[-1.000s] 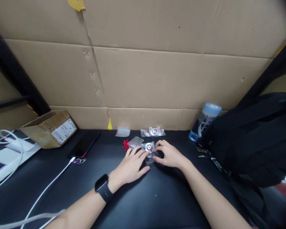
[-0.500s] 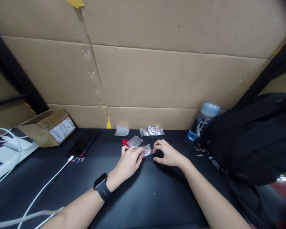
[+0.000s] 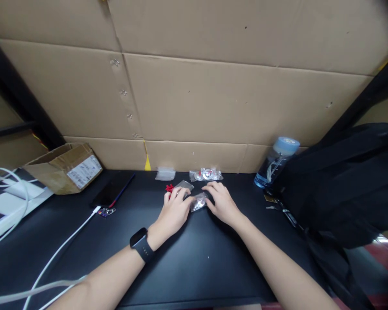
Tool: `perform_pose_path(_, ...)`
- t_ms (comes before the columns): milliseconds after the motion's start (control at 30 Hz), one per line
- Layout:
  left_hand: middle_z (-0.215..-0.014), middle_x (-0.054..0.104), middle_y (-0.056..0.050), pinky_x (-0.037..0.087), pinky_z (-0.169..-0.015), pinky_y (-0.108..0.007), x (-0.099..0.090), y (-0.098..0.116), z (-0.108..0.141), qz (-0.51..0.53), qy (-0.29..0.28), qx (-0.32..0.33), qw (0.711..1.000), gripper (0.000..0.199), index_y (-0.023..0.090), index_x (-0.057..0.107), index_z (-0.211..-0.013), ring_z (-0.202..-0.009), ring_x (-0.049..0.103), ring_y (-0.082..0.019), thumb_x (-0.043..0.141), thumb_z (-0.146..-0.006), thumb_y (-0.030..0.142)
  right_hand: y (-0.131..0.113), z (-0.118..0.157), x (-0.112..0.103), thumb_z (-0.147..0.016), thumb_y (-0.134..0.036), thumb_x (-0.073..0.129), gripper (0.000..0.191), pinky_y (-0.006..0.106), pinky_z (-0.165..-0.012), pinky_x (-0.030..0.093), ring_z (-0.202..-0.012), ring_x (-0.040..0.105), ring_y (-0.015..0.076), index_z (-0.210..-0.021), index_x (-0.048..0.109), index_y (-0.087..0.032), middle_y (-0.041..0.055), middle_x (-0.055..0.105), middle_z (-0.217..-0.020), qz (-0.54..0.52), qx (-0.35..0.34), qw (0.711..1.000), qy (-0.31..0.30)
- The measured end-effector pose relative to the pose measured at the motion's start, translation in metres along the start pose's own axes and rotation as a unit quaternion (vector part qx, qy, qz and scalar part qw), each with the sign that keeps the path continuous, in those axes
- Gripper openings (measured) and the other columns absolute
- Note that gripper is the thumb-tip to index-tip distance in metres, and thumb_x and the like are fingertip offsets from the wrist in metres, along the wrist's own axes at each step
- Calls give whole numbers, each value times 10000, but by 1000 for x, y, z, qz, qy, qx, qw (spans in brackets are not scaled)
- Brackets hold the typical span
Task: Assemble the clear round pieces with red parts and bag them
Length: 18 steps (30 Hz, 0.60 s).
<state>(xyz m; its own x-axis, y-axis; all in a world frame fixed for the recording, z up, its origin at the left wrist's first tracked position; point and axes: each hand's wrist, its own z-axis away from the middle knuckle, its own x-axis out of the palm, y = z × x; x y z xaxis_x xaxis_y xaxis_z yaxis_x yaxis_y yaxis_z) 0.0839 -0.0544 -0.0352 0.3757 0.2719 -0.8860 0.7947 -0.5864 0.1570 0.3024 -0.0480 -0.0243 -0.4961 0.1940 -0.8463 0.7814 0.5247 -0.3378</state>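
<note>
A small clear plastic packet (image 3: 198,202) with a shiny round piece inside lies at a slant on the black table, between my two hands. My left hand (image 3: 174,212) is at its left edge, the thumb against the plastic and the fingers bent. My right hand (image 3: 223,204) is on the other side; its thumb tip meets the packet's right edge and its fingers are spread forward, apart from the thumb. Just beyond my left fingers are a clear bag (image 3: 186,185) and some red pieces (image 3: 169,188), both partly covered by that hand.
Along the cardboard wall lie a stack of clear bags (image 3: 165,174) and filled packets (image 3: 207,174). A water bottle (image 3: 276,162) and black backpack (image 3: 339,185) stand right. To the left are a phone (image 3: 113,189), an open cardboard box (image 3: 66,168) and white cables (image 3: 63,247).
My right hand has moved left to touch the packet's right edge. The packet has turned to a slant, and more of it shows beside my left thumb. The view has tipped slightly.
</note>
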Motion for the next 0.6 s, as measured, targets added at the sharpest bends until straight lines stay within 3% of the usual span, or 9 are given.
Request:
perform_pose_path(100,-1270,590,-85,330,-974,-473,0,0,1,10,-21,6,1000,291,281,663,-1201,-1252,420,-295,460,-994,247,-5,2,-5,-903,-186,571,280,429,-933,347,-1177,507,277,-1161,654,-253,81,635,-1273,-1,-49,997,-54)
perform_pose_path(233,-1304,564,-98,323,-994,-510,-4,3,1,25,-29,2,999,337,260,663,-1199,-1273,397,-333,627,-891,392,-3,3,-4,-829,-147,597,375,460,-956,293,-1156,527,283,-1192,640,-227,99,679,-1231,-12,-28,996,-86)
perform_pose_path(467,-1245,613,-87,333,-977,-491,-3,0,-1,11,14,-22,1000,208,249,716,-1010,-1271,412,-309,511,-973,247,8,1,-2,-965,-285,537,308,465,-987,290,-1053,616,237,-1273,560,-297,39,739,-1065,-112,41,989,-87)
perform_pose_path(600,-1234,628,-76,337,-956,-479,1,-3,-2,23,22,-46,998,222,243,720,-979,-1255,427,-302,500,-993,272,8,2,2,-911,-248,602,374,481,-1021,296,-1041,648,236,-1274,532,-306,12,752,-1007,-151,61,984,-77)
